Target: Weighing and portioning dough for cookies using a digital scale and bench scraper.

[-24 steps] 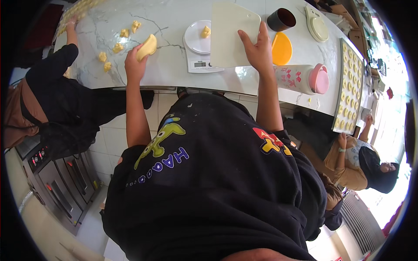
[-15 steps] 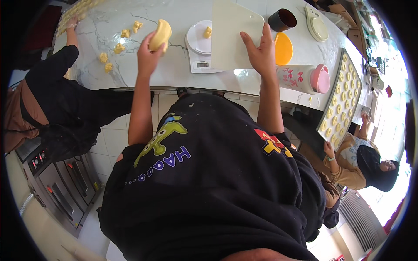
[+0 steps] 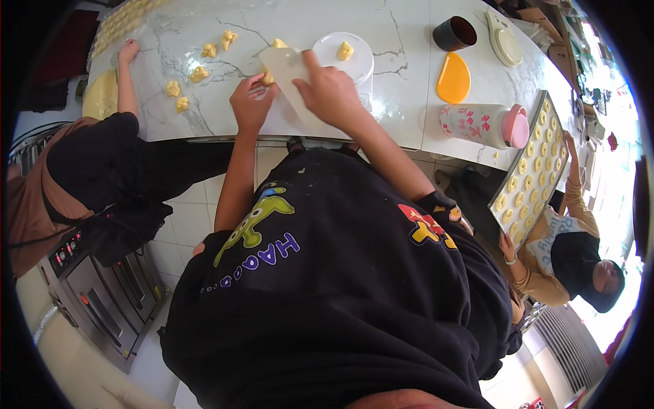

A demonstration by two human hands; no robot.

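Note:
My right hand (image 3: 332,95) grips a flat white plastic dough scraper (image 3: 291,78), which is held tilted over the table. The scraper's upper part lies against a lump of yellow dough (image 3: 268,76), hiding much of it; a bit of the dough shows beyond the far edge. Closed around the near side of that dough is my left hand (image 3: 251,103). Just right of the scraper, a small dough piece (image 3: 345,50) rests on the round white plate of a kitchen scale (image 3: 361,68). The scale's display is covered by my right hand and the scraper.
Several small dough pieces (image 3: 199,74) lie at left on the marbled table (image 3: 395,123). To the right are a dark cup (image 3: 455,33), an orange scraper (image 3: 453,78), a pink-lidded bottle (image 3: 484,125) and another scale (image 3: 507,46). Someone holds a tray of dough rings (image 3: 531,163); a co-worker's hand (image 3: 128,51) is far left.
My right hand has swung the white scraper left, off the scale and onto the dough. My left hand has lowered the dough toward the table and nearer the scale. The tray at right has shifted slightly.

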